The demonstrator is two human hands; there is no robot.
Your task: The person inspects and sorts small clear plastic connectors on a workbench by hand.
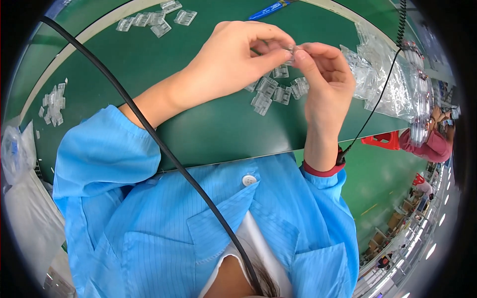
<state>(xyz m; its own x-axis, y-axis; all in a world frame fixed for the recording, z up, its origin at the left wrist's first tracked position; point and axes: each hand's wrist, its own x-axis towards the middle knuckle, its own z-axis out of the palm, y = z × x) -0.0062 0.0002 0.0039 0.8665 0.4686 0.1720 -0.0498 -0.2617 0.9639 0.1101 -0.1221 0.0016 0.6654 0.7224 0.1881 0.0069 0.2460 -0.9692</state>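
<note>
My left hand [243, 54] reaches across from the left with its thumb and index finger pinched together. Opposite it, my right hand [328, 74] pinches too, and the fingertips of both meet on one small clear plastic piece [291, 52]. Fingers cover most of that piece, so its full shape is hidden. Just below the hands, several clear blocky plastic pieces [267, 88] lie loosely grouped on the green tabletop [208, 124]. A wrist strap [324, 171] with a black cord circles my right wrist.
More clear pieces [141, 20] lie at the far left, and smaller clear bits [53, 104] nearer the left edge. A blue pen-like tool [268, 10] rests at the back. Clear plastic bags [382, 74] sit at right. A black cable [129, 99] crosses over my left forearm.
</note>
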